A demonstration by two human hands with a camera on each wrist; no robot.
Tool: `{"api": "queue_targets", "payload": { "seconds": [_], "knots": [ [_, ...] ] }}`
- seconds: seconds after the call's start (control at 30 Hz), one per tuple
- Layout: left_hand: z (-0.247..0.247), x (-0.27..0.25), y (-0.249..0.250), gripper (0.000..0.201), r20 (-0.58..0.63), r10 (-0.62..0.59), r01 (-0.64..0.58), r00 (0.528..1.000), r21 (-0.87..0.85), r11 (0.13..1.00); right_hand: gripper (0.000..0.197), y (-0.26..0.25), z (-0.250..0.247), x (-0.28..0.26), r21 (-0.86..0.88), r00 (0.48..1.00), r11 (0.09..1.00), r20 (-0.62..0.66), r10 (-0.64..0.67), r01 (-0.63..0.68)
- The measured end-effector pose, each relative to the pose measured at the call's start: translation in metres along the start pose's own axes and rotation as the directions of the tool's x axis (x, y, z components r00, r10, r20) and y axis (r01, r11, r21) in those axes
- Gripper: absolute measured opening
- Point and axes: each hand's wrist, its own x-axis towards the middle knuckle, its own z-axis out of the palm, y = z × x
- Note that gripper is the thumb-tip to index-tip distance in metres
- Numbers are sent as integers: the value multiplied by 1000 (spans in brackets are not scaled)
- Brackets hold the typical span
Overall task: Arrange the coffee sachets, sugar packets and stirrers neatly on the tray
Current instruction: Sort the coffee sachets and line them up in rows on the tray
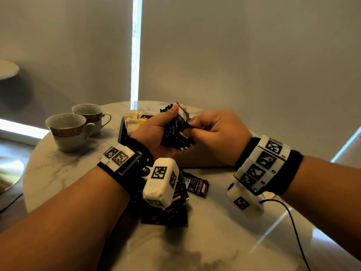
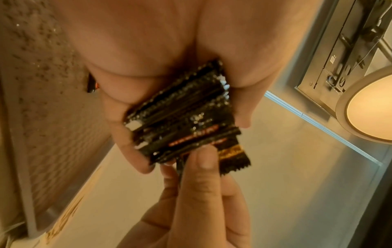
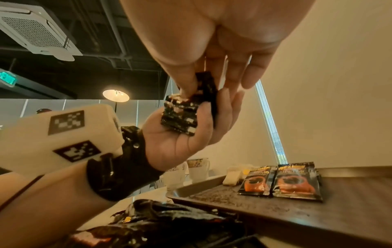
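My left hand (image 1: 156,130) grips a stack of black coffee sachets (image 1: 174,132) above the dark tray (image 1: 122,130), thumb on top. My right hand (image 1: 213,132) pinches one sachet at the stack's right side between thumb and fingers. The left wrist view shows the stack (image 2: 180,117) edge-on with my right thumb (image 2: 201,167) on its lower edge. In the right wrist view two sachets (image 3: 280,181) lie side by side on the tray (image 3: 212,193) beside pale sugar packets (image 3: 231,177). More loose sachets (image 1: 195,186) lie on the table below my wrists. No stirrers can be made out.
Two patterned cups (image 1: 68,130) stand at the left on the round marble table (image 1: 58,173). A black cable (image 1: 295,227) trails across the table at the right. A wall and blind lie close behind the table.
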Motion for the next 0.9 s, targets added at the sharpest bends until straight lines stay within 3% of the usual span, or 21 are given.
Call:
{"api": "queue_targets", "payload": {
  "seconds": [0.17, 0.27, 0.3, 0.37, 0.43, 0.5, 0.53, 0.57, 0.63, 0.77, 0.83, 0.9],
  "knots": [
    [-8, 2, 7, 33, -49, 40, -38, 998, 34, 999, 14, 4, 1, -3, 65, 995, 993, 19, -101, 100],
    [-12, 2, 14, 38, -103, 54, -55, 993, 0, 999, 8, 12, -1, -6, 24, 1000, 1000, -28, -8, 8],
    [-14, 2, 15, 38, -116, 61, -63, 991, -18, 998, 7, 14, -4, -7, -5, 998, 998, 23, 64, -64],
    [-14, 1, 18, 32, -143, 79, -83, 987, -19, 996, 9, 17, -6, -10, -162, 936, 967, 264, 234, -196],
    [-14, 0, 19, 22, -175, 97, -101, 980, -15, 995, 18, 20, -3, -16, -342, 804, 916, 474, 359, -208],
    [-11, 0, 21, 26, -213, 102, -108, 972, -21, 994, 28, 20, 4, -22, -423, 721, 888, 558, 411, -180],
    [-11, 1, 21, 38, -223, 100, -107, 970, -20, 994, 34, 19, 8, -24, -447, 699, 878, 573, 429, -172],
    [-13, 1, 22, 50, -224, 98, -102, 970, -9, 995, 39, 18, 11, -26, -471, 681, 867, 582, 444, -163],
    [-17, 3, 23, 54, -214, 84, -84, 973, 13, 996, 44, 16, 17, -28, -518, 664, 845, 587, 463, -130],
    [-19, 4, 24, 48, -290, 74, -81, 954, -11, 997, 38, 15, 18, -30, -553, 640, 821, 581, 503, -142],
    [-18, 2, 23, 40, -298, 78, -80, 951, 6, 997, 35, 16, 14, -32, -560, 603, 808, 586, 542, -182],
    [-19, 1, 23, 26, -301, 93, -89, 949, 28, 996, 30, 19, 9, -31, -563, 599, 805, 584, 548, -187]
  ]
}}
